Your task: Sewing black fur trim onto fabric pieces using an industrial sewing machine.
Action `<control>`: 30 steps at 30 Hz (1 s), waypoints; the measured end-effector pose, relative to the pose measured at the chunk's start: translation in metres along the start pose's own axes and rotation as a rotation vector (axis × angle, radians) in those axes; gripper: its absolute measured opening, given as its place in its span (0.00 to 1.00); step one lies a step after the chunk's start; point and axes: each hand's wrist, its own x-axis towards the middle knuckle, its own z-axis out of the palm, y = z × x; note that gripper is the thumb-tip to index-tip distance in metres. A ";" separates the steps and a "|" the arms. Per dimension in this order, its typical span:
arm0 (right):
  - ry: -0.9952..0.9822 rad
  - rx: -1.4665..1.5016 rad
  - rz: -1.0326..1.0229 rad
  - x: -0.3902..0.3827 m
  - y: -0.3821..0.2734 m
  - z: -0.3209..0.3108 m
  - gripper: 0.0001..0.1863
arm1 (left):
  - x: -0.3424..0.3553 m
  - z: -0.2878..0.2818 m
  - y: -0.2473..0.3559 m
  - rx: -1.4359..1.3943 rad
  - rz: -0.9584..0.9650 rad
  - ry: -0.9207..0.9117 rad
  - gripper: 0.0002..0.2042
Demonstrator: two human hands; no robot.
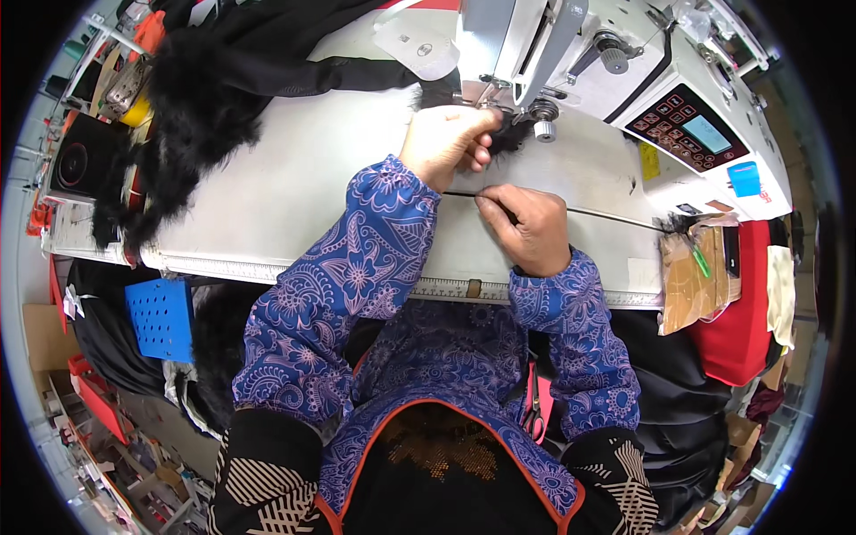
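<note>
A sewing machine point(508, 45) stands at the top middle, and my left hand point(446, 143) is right beside its presser foot. Its thumb and fingers are pinched together; what lies between them is hidden. Black furry fabric point(510, 138) shows just past those fingertips, under the machine head. My right hand point(528, 227) rests on the white table point(339, 187), nearer to me, with its fingers curled closed. Its fingertips meet a thin dark cord-like line point(615, 219) that runs across the table. Whether the fingers grip it, I cannot tell.
Black fabric with fur trim point(201, 111) is heaped at the left. A control panel point(687, 129) sits on the machine's right side. Near the right table edge lies a piece of brown cardboard point(694, 276). A measuring tape point(357, 279) lines the front edge; scissors point(534, 415) hang below.
</note>
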 end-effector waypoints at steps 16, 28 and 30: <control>-0.029 0.024 0.023 -0.001 0.000 -0.003 0.03 | 0.004 -0.012 -0.006 0.122 0.097 0.089 0.09; 0.013 0.050 0.025 -0.001 0.002 0.000 0.04 | 0.013 0.004 -0.010 0.400 0.161 0.223 0.09; 0.012 0.034 0.020 -0.001 0.003 0.000 0.04 | 0.012 -0.001 -0.010 0.502 0.290 0.278 0.09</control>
